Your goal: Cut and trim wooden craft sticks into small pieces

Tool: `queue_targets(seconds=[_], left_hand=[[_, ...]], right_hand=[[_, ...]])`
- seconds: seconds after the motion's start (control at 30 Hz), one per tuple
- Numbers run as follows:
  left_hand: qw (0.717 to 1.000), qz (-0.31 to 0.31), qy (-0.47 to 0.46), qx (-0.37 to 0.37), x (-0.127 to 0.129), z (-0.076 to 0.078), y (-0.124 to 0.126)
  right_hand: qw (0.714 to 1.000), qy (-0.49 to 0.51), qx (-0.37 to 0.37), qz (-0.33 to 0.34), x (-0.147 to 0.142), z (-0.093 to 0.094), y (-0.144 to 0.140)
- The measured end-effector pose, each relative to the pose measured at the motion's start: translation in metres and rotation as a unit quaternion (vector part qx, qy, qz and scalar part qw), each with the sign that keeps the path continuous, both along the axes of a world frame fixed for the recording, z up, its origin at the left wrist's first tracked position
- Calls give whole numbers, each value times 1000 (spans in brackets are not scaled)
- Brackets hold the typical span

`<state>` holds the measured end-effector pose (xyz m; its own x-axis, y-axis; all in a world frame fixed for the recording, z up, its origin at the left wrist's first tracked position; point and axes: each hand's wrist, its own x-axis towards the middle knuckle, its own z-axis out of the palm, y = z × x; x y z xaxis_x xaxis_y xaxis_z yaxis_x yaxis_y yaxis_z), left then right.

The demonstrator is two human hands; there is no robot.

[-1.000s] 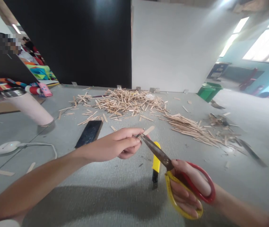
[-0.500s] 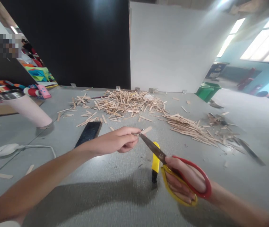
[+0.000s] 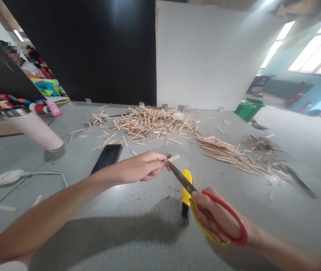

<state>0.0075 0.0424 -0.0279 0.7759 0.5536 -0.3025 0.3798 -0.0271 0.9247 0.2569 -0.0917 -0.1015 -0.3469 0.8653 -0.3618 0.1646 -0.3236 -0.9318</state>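
A short flat wooden stick [image 3: 174,157] is pinched between thumb and fingertips of the left hand [image 3: 142,168], which is closed narrowly around one end; the pale, rounded free end points to the right and far side. The left forearm is stretched from the near left corner across the desk [image 3: 137,233], with the wrist held straight and raised above the surface. The scissors [image 3: 205,203] are gripped by the right hand [image 3: 216,222]: the fingers are passed through the plastic loops, one red and one yellow, and are closed around them. The dark metal blades are long and slim, nearly closed, and their tips meet the stick just beside the left fingertips. The right wrist is held low, near the desk, with the blades pointed up and to the left.

Under the scissors a yellow utility knife [image 3: 186,192] is laid flat on the grey, finely textured desk. To the left of the left hand a black phone [image 3: 106,159] with a glossy screen is placed. On the far side a loose heap of wooden sticks [image 3: 151,122] is spread, and a second, flatter bundle of sticks [image 3: 230,152] lies to the right. A smooth pink cylindrical cup [image 3: 33,128] with a metal rim stands at the far left.
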Motion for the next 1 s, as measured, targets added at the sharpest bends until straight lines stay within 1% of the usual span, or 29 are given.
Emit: queue_targets(seconds=[0.17, 0.27, 0.4, 0.5, 0.57, 0.63, 0.73, 0.8, 0.87, 0.93, 1.0], left_hand=[[1000, 10, 5, 4, 2, 2, -2], [1000, 22, 2, 3, 3, 2, -3], [999, 33, 3, -2, 3, 0, -3], [999, 33, 1, -5, 1, -2, -3], [999, 32, 13, 14, 0, -1, -5], [997, 37, 34, 57, -1, 0, -9], [992, 42, 37, 117, -1, 3, -15], [992, 37, 20, 123, -1, 5, -18], [992, 36, 11, 122, 0, 6, -19], [991, 40, 5, 126, 0, 7, -20], [991, 40, -3, 132, 1, 7, -21]], right_hand=[[1000, -13, -10, -25, -4, -2, -3], [999, -24, -20, -35, -5, 1, -3], [999, -34, -12, -36, -10, 6, -4], [998, -39, -13, -47, -13, 6, -5], [998, -37, -22, -50, -13, 4, -5], [998, -31, -34, -43, -10, 2, -5], [999, 36, -31, -16, -5, 1, -4], [996, 92, -12, -2, -2, 2, -4], [992, 125, -1, 5, 0, 2, -4], [989, 149, -12, 13, 1, -1, -4], [983, 178, -39, 22, 3, -6, -5]])
